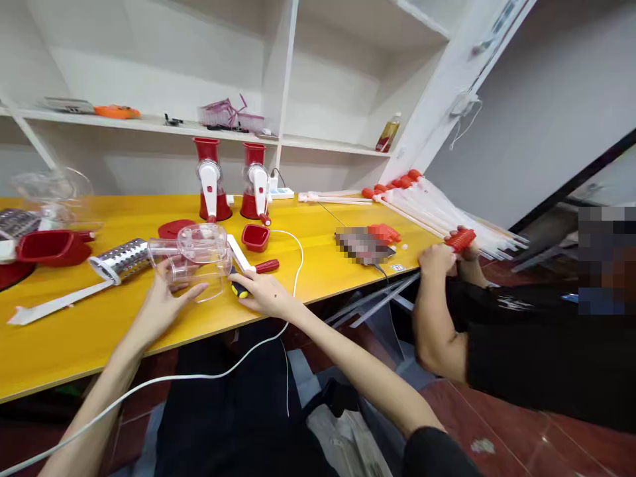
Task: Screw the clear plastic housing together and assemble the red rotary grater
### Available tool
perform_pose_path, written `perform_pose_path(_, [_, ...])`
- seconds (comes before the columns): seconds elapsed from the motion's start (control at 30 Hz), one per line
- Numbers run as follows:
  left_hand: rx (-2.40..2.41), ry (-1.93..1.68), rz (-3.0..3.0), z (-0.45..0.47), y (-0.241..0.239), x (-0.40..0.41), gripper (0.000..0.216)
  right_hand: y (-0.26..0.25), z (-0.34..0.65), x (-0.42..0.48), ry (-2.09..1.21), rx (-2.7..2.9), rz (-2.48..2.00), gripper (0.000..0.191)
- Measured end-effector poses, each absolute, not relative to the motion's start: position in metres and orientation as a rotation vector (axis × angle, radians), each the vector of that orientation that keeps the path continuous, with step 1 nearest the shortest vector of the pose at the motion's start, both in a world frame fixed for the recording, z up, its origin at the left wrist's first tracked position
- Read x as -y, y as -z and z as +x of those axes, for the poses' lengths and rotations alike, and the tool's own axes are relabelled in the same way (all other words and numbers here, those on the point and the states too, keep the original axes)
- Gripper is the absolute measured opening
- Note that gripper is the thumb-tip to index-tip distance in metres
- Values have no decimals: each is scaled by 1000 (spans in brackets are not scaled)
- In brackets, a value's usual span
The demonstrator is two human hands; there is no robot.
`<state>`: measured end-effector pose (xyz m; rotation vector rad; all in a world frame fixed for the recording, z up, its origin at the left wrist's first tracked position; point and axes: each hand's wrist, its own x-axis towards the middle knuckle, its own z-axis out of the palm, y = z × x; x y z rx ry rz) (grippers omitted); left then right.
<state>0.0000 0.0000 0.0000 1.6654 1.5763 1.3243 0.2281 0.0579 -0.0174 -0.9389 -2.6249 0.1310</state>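
Observation:
My left hand (166, 298) is wrapped round the near side of a clear plastic housing (199, 258) that rests on the yellow table (74, 331). My right hand (263, 291) lies just right of the housing, its fingers closed on a black and yellow screwdriver (238, 288). A metal grater drum (122, 260) lies left of the housing. A white crank with a red knob (253, 264) lies just behind my right hand.
Two red and white grinders (233, 182) stand at the back, with a red cup (256, 237) and red lid (175, 228) nearby. A white cable (293, 265) hangs over the table edge. A person in black at the right grips a red-capped white rod (460, 240) from a pile.

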Motion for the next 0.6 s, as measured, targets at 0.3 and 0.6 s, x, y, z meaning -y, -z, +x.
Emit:
perform_pose_path(0.3, [-1476,-1349,1622,-18,21,-11,83,16,227,-52,-162,2564,-924,45])
perform_pose_path(0.6, [-1492,-1343,1643,-19,24,-12,83,20,230,-54,-191,2510,-886,44])
